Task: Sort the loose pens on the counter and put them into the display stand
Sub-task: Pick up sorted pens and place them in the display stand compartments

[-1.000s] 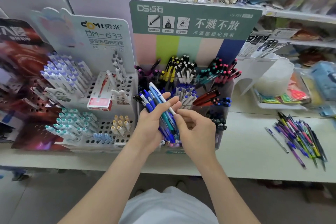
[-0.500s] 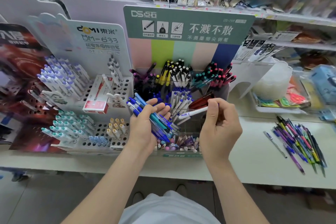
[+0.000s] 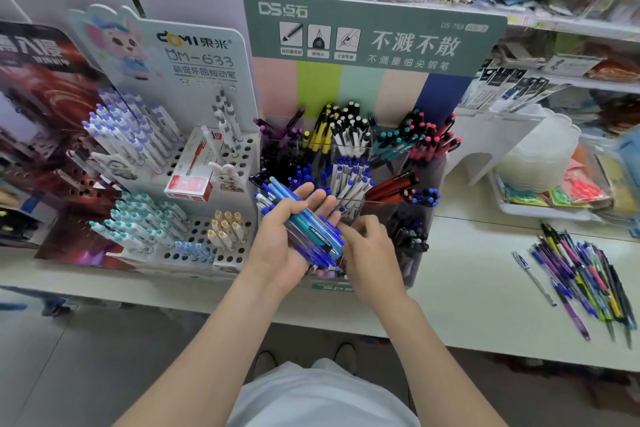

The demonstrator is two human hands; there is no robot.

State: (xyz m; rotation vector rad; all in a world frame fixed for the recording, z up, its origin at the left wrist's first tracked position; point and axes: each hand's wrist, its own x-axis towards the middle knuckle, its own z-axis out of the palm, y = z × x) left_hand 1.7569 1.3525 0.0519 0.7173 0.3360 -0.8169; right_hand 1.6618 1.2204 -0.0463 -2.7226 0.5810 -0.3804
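The left hand [image 3: 277, 250] grips a bundle of blue pens [image 3: 311, 229] before the display stand [image 3: 381, 83]. The right hand [image 3: 372, 253], fingers curled, touches the bundle; whether it is pinching a pen I cannot tell. Loose pens [image 3: 581, 281] lie on the tabletop [image 3: 467, 291].

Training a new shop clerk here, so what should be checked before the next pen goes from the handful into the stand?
1. Left hand holds the bundle of blue pens: ok.
2. Right hand has one pen pinched: cannot tell.
3. Display stand upright, compartments open: ok.
4. Room for them in the stand: cannot tell.
5. Loose pens on the counter sorted: not ok, pile waiting.
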